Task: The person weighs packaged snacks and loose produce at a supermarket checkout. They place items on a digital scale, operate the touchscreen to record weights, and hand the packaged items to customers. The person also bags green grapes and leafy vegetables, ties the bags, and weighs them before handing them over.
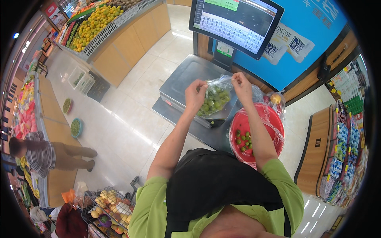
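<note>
A clear plastic bag of small green fruits (215, 99) rests on the steel weighing scale (190, 70). My left hand (196, 93) pinches the bag's upper left edge between thumb and fingers, and my right hand (241, 87) pinches its upper right edge, so the top is stretched between them. Below my right forearm stands a red plastic basin (268, 114) with several loose green fruits (244, 141) inside and clear plastic film over its edge. The scale's touch screen (236, 25) is mounted beyond my hands.
Filled plastic bags (275, 99) lie behind the basin. A shopping cart of fruit (110, 208) stands at lower left, near a person (44, 151) at a produce stand. A mango display (98, 25), crates (82, 78) and two bowls (76, 128) are further left; a wooden shelf unit (317, 145) is right.
</note>
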### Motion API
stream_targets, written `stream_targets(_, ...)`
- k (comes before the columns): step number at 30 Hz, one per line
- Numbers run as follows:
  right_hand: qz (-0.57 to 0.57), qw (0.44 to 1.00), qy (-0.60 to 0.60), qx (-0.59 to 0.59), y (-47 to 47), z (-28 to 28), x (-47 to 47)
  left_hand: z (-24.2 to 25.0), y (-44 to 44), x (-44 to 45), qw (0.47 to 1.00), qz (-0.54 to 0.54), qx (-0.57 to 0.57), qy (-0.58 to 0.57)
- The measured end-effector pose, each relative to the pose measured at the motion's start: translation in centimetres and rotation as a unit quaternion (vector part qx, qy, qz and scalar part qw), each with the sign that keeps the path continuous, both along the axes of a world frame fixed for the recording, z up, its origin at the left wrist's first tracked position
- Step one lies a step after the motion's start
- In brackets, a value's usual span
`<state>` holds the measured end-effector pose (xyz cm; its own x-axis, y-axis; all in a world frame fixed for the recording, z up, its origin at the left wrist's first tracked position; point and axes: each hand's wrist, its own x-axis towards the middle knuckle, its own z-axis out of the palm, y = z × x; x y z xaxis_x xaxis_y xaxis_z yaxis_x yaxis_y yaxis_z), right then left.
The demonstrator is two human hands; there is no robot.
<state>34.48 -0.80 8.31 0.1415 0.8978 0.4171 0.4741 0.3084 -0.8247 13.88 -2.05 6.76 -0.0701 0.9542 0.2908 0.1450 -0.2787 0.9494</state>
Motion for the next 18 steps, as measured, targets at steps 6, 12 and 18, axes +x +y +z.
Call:
stream_targets(6, 0.105, 0.977, -0.173, 0.061, -1.0, 1.8, -0.4, 2.6, -1.6, 0.2, 0.969, -0.013, 0.046, 0.242)
stream_targets(12, 0.123, 0.952, 0.258, -0.114, 0.6, -1.3, 2.2, 1.1, -0.6, 1.2, 0.994, 0.034, 0.068, 0.084)
stream_targets(18, 0.087, 0.855, 0.499, -0.112, -0.1, -3.7, 3.6, 0.4, -0.2, -0.4, 0.977, -0.054, -0.104, -0.18)
